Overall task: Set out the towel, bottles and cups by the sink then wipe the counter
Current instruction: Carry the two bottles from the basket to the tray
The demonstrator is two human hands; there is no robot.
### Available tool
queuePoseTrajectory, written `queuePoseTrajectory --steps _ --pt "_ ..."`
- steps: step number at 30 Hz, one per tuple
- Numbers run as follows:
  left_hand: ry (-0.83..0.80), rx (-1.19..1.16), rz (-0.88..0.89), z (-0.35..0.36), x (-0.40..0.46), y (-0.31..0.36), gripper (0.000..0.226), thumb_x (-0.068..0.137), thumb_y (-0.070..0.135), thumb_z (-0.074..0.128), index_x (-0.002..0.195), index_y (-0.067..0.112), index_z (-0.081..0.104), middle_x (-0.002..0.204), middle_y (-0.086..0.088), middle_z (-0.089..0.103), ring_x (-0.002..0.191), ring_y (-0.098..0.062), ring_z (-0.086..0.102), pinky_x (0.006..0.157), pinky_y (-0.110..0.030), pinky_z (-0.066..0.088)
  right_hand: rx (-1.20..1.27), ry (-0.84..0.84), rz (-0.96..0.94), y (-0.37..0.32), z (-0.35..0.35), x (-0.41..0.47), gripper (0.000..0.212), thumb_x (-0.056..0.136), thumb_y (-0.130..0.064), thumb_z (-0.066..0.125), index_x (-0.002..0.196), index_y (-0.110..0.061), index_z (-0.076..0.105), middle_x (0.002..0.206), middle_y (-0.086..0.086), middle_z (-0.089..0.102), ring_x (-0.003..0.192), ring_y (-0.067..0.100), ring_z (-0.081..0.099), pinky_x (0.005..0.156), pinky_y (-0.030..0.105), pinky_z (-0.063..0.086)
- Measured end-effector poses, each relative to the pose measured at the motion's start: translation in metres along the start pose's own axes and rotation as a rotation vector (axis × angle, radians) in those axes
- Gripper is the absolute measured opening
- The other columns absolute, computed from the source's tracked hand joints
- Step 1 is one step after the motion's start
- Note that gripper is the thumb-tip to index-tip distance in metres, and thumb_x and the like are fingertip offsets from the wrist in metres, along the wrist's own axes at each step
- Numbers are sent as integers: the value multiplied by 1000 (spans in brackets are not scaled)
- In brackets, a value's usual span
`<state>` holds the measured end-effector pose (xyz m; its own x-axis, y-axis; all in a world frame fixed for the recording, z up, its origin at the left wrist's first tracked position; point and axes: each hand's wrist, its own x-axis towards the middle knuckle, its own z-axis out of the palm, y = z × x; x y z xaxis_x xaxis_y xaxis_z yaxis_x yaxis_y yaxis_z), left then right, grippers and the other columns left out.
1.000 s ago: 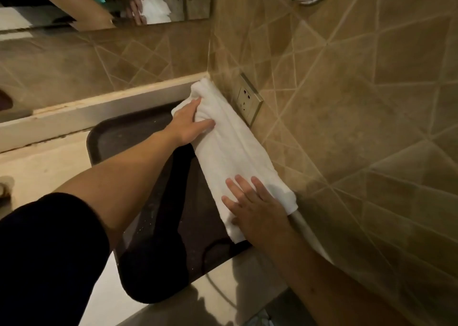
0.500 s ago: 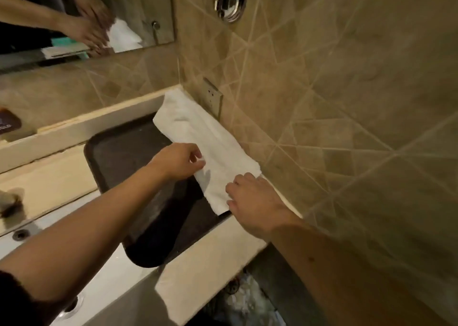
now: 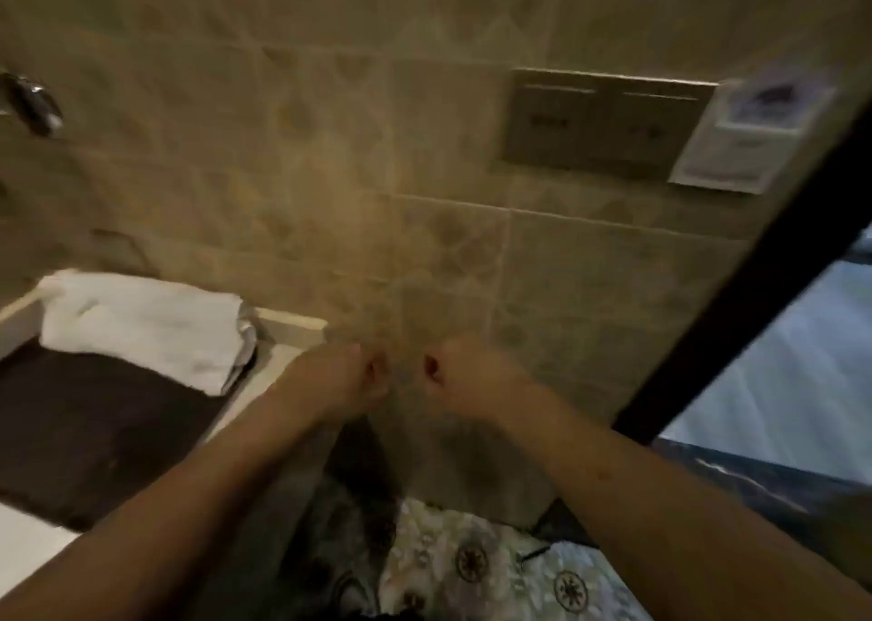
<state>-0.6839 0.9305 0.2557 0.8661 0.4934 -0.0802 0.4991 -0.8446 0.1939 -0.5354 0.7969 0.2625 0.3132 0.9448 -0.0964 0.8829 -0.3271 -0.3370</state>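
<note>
A folded white towel point(image 3: 141, 325) lies along the back edge of a dark tray point(image 3: 80, 431) on the pale counter point(image 3: 264, 379), against the tiled wall. My left hand point(image 3: 335, 379) and my right hand point(image 3: 467, 377) hang side by side to the right of the towel, off the counter's end, both loosely curled with nothing in them. The frame is blurred. No bottles or cups show.
A tiled wall fills the view, with a double switch plate point(image 3: 599, 125) and a white card point(image 3: 750, 139) at the upper right. A dark door frame point(image 3: 755, 304) slants down the right side. Patterned floor tiles point(image 3: 472, 564) lie below. A chrome fitting point(image 3: 33, 106) sits at far left.
Both hands have let go of the towel and pulled back to the right, off the counter. The view has swung right toward the wall and door frame.
</note>
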Motion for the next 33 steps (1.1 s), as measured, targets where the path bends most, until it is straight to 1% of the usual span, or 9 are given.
queuePoseTrajectory --steps 5,7,10,14,18,22,26,31,33 --pt "-65 39 319 12 16 169 25 85 46 55 91 24 66 86 -2 72 84 -26 69 73 -39 56 -68 126 303 98 -36 -155 24 93 -40 53 88 -20 65 78 -1 62 71 21 60 58 30 44" --pt "-44 75 452 19 17 238 23 87 47 59 89 25 66 84 4 70 82 -22 68 68 -34 53 -58 219 419 131 -45 -222 24 93 -42 53 88 -21 64 78 -4 61 69 18 57 60 31 44" --pt "-29 73 642 32 11 338 18 87 47 61 85 29 62 77 11 61 78 -15 64 64 -30 49 -86 292 608 172 -53 -317 24 93 -42 54 97 -21 65 89 1 65 74 21 58 63 34 44" --pt "-98 82 876 53 -9 463 17 89 50 57 93 34 63 89 16 68 82 -9 63 75 -33 55 -78 331 870 210 -54 -438 26 94 -40 54 101 -19 67 98 6 68 85 27 63 69 36 49" --pt "-130 81 1067 75 -26 556 20 91 47 57 98 30 64 96 8 71 83 -12 63 76 -29 51 -31 381 1064 229 -47 -531 18 91 -43 56 90 -25 59 96 4 68 88 28 63 67 34 43" --pt "-180 113 1264 101 -44 653 16 89 42 60 93 27 63 90 3 69 86 -20 65 77 -33 52 16 392 1289 256 -38 -610 20 89 -46 57 88 -26 61 93 1 67 87 25 62 69 35 48" --pt "-273 150 1355 132 -42 731 14 88 44 61 87 30 58 86 5 63 86 -20 63 77 -36 53 76 384 1434 290 -28 -658 18 89 -47 58 84 -30 59 83 -7 62 79 17 60 70 39 57" --pt "-403 138 1376 193 -3 835 13 89 45 59 83 35 56 80 12 58 81 -14 58 70 -33 47 146 374 1534 376 -29 -699 20 91 -45 58 79 -30 58 77 -10 61 71 11 59 58 32 51" --pt "-421 135 1379 215 19 872 12 89 43 60 86 32 60 83 9 62 82 -15 59 73 -35 51 168 340 1537 412 -34 -709 19 92 -45 58 80 -29 60 79 -9 62 74 13 59 59 33 51"
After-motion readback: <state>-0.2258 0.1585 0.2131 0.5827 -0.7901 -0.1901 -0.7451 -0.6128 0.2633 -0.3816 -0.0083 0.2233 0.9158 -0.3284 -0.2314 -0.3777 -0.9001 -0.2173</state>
